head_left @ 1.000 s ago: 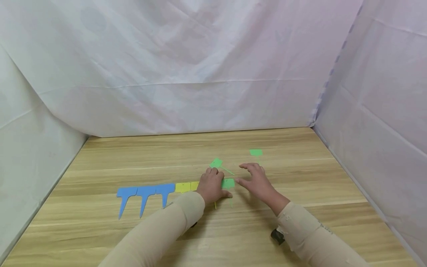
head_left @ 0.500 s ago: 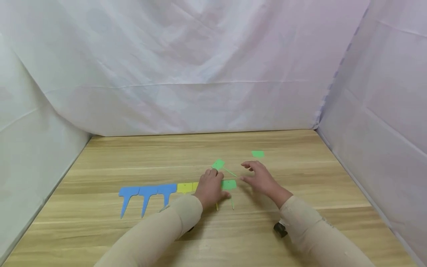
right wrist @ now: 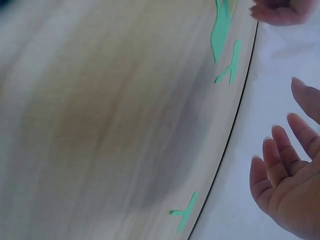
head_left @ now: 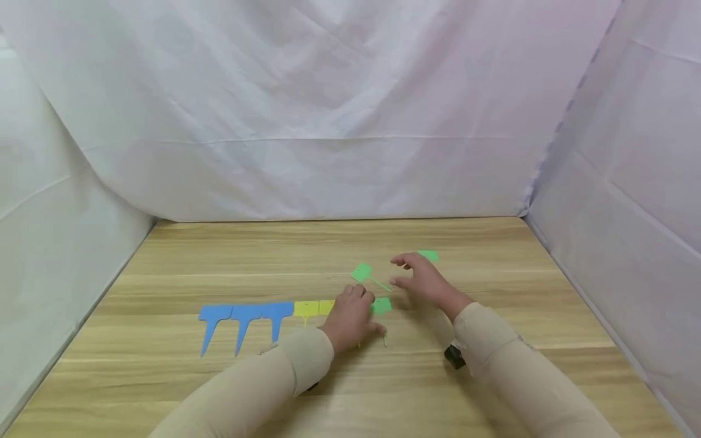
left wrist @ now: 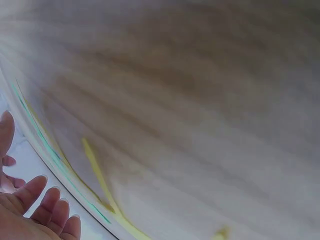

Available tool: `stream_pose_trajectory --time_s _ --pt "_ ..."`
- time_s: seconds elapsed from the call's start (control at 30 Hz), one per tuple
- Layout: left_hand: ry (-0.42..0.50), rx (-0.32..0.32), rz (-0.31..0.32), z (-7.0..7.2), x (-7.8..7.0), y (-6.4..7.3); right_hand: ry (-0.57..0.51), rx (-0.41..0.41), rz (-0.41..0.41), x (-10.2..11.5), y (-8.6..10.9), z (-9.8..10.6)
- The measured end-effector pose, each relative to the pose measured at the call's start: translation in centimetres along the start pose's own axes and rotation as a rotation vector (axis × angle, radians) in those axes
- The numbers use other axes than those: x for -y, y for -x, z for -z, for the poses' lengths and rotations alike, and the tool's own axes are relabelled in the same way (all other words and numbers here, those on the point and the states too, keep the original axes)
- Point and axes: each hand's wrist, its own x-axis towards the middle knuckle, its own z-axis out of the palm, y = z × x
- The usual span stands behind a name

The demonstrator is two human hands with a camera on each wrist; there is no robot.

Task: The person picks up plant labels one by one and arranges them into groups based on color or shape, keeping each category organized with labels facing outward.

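My left hand [head_left: 350,319] rests over a row of T-shaped plant labels, hiding part of it, with its fingers loosely bent at a green label [head_left: 381,305]. Two yellow labels [head_left: 306,308] show just left of that hand. Three blue labels [head_left: 246,312] continue the row leftward. Behind the row lies a tilted green label [head_left: 361,272], its stem pointing right toward my right hand [head_left: 421,280]. That right hand hovers with thumb and fingers spread apart, holding nothing. A farther green label [head_left: 429,255] is partly hidden behind it. In the right wrist view the right fingers [right wrist: 270,155] are relaxed.
The labels lie on a wood-grain table [head_left: 137,377]. White cloth [head_left: 339,176] hangs along the back edge, and more white sheeting stands at both sides. A small black object [head_left: 454,357] shows under the right wrist.
My right hand has moved away from the row, forward and slightly left, and now covers part of the far green label. The left hand stays at the row. The head view has shifted a little.
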Motion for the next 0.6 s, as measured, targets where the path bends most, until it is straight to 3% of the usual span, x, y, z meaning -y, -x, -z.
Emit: stream_pose_trajectory --time_s 0.6 --pt "-0.019 0.043 -0.046 -0.9 -1.5 -0.1 0.031 0.080 0.029 0.0 -2.4 0.4"
